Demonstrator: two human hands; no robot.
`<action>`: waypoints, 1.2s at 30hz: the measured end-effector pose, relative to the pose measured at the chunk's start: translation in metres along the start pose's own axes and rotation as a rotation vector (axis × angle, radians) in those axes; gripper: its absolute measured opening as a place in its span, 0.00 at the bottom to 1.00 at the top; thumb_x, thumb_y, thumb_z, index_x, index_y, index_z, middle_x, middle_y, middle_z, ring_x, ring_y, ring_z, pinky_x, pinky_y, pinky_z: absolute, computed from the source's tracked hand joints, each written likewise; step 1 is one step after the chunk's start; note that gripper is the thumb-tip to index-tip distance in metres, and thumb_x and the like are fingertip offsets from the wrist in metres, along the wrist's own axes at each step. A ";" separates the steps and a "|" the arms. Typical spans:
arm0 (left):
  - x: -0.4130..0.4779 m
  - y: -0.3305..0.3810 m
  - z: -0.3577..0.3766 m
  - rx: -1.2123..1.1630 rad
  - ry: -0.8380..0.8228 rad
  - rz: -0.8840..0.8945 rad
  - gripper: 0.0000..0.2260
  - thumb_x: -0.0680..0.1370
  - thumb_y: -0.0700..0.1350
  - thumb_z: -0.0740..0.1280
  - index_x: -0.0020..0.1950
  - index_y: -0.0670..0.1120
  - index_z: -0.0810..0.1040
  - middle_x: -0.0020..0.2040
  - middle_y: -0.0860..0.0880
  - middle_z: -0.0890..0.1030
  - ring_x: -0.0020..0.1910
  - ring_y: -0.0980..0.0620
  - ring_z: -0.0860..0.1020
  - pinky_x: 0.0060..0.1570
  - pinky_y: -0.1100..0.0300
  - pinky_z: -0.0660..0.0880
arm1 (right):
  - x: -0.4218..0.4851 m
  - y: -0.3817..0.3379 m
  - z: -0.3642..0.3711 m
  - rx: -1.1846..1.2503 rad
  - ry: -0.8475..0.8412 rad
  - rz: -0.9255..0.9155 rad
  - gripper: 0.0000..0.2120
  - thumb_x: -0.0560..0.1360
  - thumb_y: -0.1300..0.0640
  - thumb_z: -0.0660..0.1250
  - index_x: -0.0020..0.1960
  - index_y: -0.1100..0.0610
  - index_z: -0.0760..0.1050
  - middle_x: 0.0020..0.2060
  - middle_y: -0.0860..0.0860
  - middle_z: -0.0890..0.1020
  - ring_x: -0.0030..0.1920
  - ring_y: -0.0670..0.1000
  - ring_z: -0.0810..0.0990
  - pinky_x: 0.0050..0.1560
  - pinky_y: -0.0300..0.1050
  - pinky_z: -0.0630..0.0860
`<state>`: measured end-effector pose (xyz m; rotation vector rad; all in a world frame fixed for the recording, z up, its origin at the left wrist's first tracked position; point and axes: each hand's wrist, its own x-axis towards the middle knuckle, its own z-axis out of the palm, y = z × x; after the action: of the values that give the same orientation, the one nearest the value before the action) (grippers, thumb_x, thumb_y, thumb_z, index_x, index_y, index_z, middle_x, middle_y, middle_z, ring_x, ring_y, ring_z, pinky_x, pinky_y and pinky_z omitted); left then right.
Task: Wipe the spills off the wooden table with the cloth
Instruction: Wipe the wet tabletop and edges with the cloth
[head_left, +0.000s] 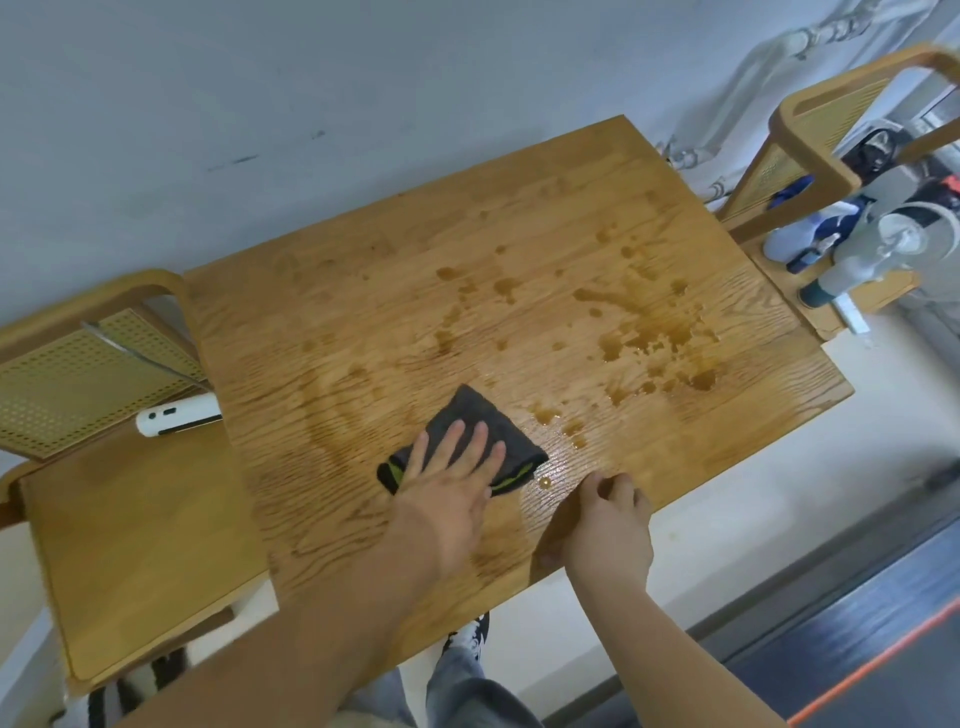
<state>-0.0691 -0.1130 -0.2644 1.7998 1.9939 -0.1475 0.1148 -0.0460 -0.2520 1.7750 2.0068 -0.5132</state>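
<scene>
Under the spread fingers (470, 441) of the left hand (447, 483) lies the dark grey cloth (467, 421), folded and pressed flat on the wooden table (363, 322); the palm bears down on it with the digits extended, not curled round the fabric. A green-edged hem of the cloth shows just below the little finger, toward the table's near edge. Beyond the fingertips and off to their right, brown spills (654, 338) dot and pool across the far right part of the tabletop, with a few small drops just right of the cloth. Left of the fingers the wood shows faint curved smears, which may be damp wipe marks, though the glare makes that hard to judge. The right hand (608, 525) sits at the near edge, fingers loosely curled and holding nothing, thumb side resting on the surface beside one small drop. Open tabletop runs from the cloth to the far edge and to the right edge. A wooden chair (130, 519) stands against the table's left edge, a white remote-like device (176, 415) lying on its seat. Another chair (810, 124) at the right edge carries bottles (852, 260).
</scene>
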 end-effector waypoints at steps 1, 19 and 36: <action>-0.002 0.012 0.005 0.008 -0.002 0.063 0.25 0.87 0.50 0.46 0.83 0.57 0.41 0.82 0.55 0.37 0.80 0.50 0.32 0.76 0.44 0.29 | -0.001 0.002 0.000 0.010 0.015 -0.012 0.52 0.67 0.44 0.81 0.80 0.54 0.54 0.76 0.56 0.59 0.77 0.60 0.56 0.63 0.48 0.77; 0.101 -0.001 -0.031 0.171 0.037 0.425 0.24 0.87 0.53 0.48 0.83 0.57 0.48 0.83 0.56 0.47 0.81 0.54 0.41 0.79 0.46 0.38 | 0.000 0.007 0.001 0.083 0.002 -0.057 0.54 0.65 0.42 0.82 0.81 0.52 0.55 0.79 0.54 0.53 0.79 0.59 0.51 0.63 0.52 0.77; -0.025 0.021 0.053 -0.050 0.236 0.284 0.22 0.84 0.50 0.59 0.79 0.54 0.66 0.80 0.53 0.64 0.81 0.50 0.57 0.78 0.41 0.53 | -0.003 0.014 0.015 0.044 0.045 -0.070 0.48 0.74 0.50 0.76 0.82 0.52 0.47 0.82 0.56 0.47 0.81 0.61 0.46 0.58 0.54 0.79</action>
<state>-0.0341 -0.1520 -0.2972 2.1251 1.8456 0.2096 0.1303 -0.0548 -0.2626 1.7624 2.1099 -0.5477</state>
